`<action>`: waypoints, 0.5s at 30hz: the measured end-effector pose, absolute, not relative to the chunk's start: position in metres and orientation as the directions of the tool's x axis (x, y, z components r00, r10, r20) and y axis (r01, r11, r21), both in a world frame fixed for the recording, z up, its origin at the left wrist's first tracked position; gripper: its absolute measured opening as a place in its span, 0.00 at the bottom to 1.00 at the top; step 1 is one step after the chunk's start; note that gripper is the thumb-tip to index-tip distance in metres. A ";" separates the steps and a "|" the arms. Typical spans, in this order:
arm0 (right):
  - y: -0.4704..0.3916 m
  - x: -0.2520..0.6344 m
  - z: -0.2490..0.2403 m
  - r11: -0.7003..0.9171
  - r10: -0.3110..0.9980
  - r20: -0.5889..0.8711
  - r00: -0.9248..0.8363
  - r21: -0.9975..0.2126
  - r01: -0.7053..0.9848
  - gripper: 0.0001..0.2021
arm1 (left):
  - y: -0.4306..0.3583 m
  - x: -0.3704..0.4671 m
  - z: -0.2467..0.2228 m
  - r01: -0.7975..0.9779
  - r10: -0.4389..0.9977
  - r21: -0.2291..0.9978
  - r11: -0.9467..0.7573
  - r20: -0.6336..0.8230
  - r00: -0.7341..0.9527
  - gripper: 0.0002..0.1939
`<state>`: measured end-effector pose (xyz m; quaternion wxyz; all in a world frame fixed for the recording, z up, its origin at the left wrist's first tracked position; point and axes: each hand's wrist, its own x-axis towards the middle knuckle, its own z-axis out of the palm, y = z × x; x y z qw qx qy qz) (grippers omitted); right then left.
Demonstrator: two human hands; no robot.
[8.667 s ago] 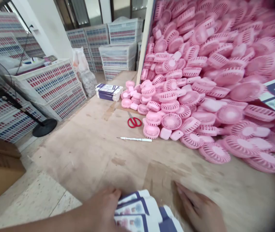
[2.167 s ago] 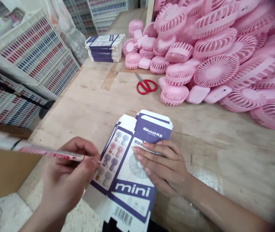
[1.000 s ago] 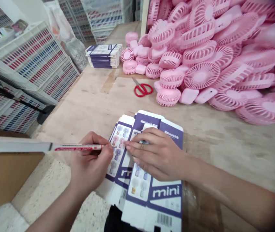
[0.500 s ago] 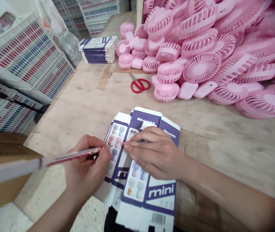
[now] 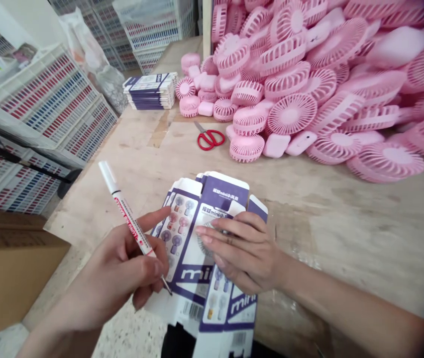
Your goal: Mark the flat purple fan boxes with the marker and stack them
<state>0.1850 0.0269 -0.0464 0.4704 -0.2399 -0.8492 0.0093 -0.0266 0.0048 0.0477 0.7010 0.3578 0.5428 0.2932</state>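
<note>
My left hand (image 5: 118, 271) is closed around a white marker pen (image 5: 129, 216) with red lettering. The pen's bare tip points down beside the lower edge of a flattened purple-and-white fan box (image 5: 184, 251) printed with small coloured fans. My right hand (image 5: 247, 251) grips another flattened box (image 5: 217, 318), fingers across its front; this box is tilted and overlaps the first. More flattened cartons (image 5: 225, 186) lie beneath and behind them, partly hidden by the hand and the upper boxes.
Red-handled scissors (image 5: 211, 139) lie on the wooden table (image 5: 130, 149). A heap of pink mini fans (image 5: 292, 114) covers the back right. A stack of folded boxes (image 5: 150, 92) stands at the back. White crates (image 5: 48, 99) and a cardboard carton (image 5: 14, 268) are at left.
My left hand has drawn back toward me and turned, so the pen stands more upright. My right hand has shifted the upper box rightward and tilted it, uncovering more of the box beneath.
</note>
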 end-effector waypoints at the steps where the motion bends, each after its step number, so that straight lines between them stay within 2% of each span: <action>1: 0.025 0.187 -0.047 0.887 0.414 0.795 -0.443 -0.242 0.394 0.13 | 0.002 -0.023 0.049 -0.041 0.791 0.809 0.586 -0.561 0.245 0.32; 5: 0.020 0.191 -0.053 0.881 0.426 0.785 -0.450 -0.246 0.405 0.14 | -0.008 -0.006 0.049 -0.007 0.695 0.729 0.684 -0.649 0.311 0.31; 7: 0.018 0.190 -0.056 0.871 0.447 0.774 -0.448 -0.263 0.416 0.14 | -0.007 -0.003 0.044 0.051 0.736 0.771 0.635 -0.624 0.263 0.26; 9: 0.017 0.189 -0.058 0.861 0.468 0.767 -0.439 -0.284 0.422 0.14 | -0.002 -0.004 0.037 0.137 0.898 0.893 0.428 -0.437 0.042 0.14; 11: 0.016 0.187 -0.059 0.853 0.486 0.761 -0.430 -0.307 0.422 0.15 | 0.005 -0.008 0.027 0.277 0.969 0.940 0.197 -0.145 -0.198 0.03; 13: 0.016 0.185 -0.059 0.846 0.504 0.752 -0.425 -0.333 0.416 0.14 | 0.012 -0.011 0.019 0.414 0.949 0.903 0.114 0.025 -0.315 0.04; 15: 0.017 0.184 -0.056 0.840 0.522 0.741 -0.422 -0.359 0.407 0.13 | 0.015 -0.010 0.013 0.489 0.937 0.863 0.127 0.058 -0.346 0.04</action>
